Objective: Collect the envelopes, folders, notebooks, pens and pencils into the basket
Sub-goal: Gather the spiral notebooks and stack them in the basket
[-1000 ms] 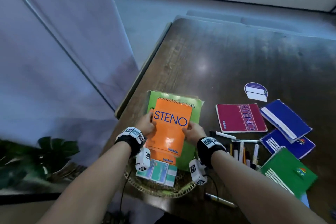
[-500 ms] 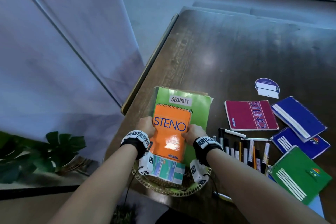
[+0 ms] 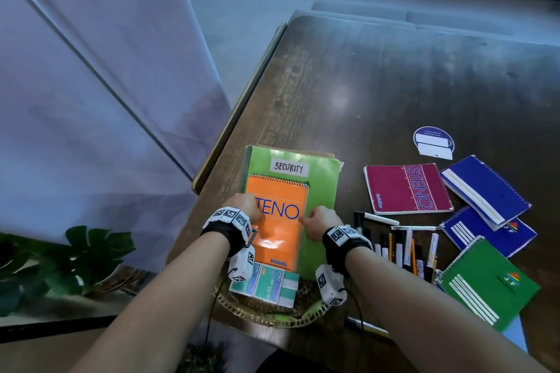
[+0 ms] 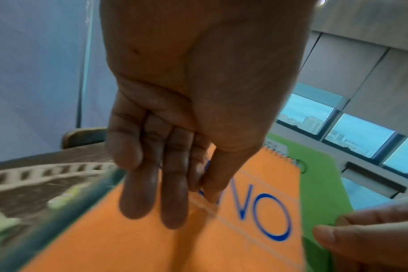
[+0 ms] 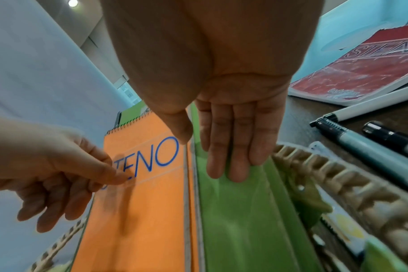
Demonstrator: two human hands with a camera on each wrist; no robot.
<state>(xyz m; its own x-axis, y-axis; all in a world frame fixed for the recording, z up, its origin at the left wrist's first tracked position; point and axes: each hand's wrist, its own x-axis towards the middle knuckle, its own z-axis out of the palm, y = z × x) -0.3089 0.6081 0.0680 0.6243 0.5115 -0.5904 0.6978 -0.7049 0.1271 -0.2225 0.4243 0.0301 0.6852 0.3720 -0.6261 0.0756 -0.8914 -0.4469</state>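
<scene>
The left grip (image 3: 247,206) lies with straight fingers (image 4: 172,193) along the left edge of the orange notebook (image 3: 280,221), its thumb on the cover over the first letter of "STENO"; the fingers are relaxed, not curled round anything. The right grip (image 3: 319,222) is likewise flat: its thumb touches the notebook's right edge, and its straight fingers (image 5: 233,147) press on the green folder (image 3: 322,179) just beside that edge.

The notebook lies on the folder, spiral at the far end. Past both grips, the folder bears a white label reading "SECURITY" (image 3: 289,167). Both items slope down toward the person, their near ends inside the woven basket (image 3: 272,313), which stands at the desk's (image 3: 394,85) near edge below the wrists. Small teal-and-white boxes (image 3: 266,285) sit in the basket in front of the notebook.

Just right of the right grip, a row of pens and pencils (image 3: 403,248) lies on the desk, with a white marker (image 3: 375,217) across their far ends. Farther right lie a red notebook (image 3: 407,189), two blue notebooks (image 3: 485,191), one overlapping the other, and a green notebook (image 3: 488,285) nearest the person. A round blue sticker (image 3: 434,142) lies beyond them. Another pen (image 3: 366,325) lies near the desk's edge under the right forearm. Left of the left grip, off the desk, are a pale curtain (image 3: 91,100) and a leafy plant (image 3: 75,263).
</scene>
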